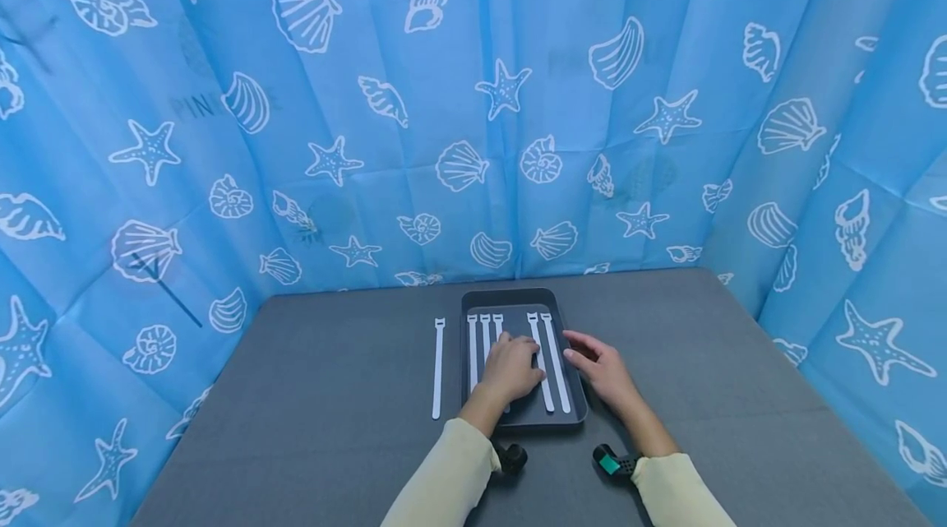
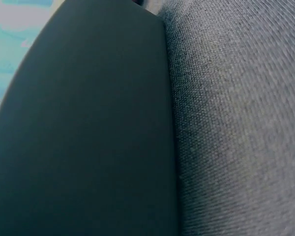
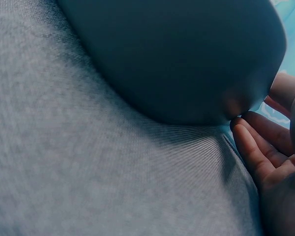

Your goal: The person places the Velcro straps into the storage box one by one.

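A dark shallow tray [image 1: 543,422] holds several white slotted-head straps, three at its left and two at its right. My left hand [image 1: 510,369] is over the tray, its fingertip and thumb touching the left edge of one right-side strap [image 1: 548,399]; it covers the lower part of the straps beside it. At the tray's right side is my right hand [image 1: 608,371], fingers extended. In the right wrist view, the fingers [image 3: 253,152] touch the tray's outer wall [image 3: 177,64]. The left wrist view shows the tray wall [image 2: 88,128] but no left hand.
One more white strap [image 1: 437,371] lies on the grey cloth-covered table [image 1: 333,395], left of the tray. A blue curtain [image 1: 459,99] with white shell prints hangs behind and at both sides. Black wrist devices [image 1: 510,459] sit below both hands.
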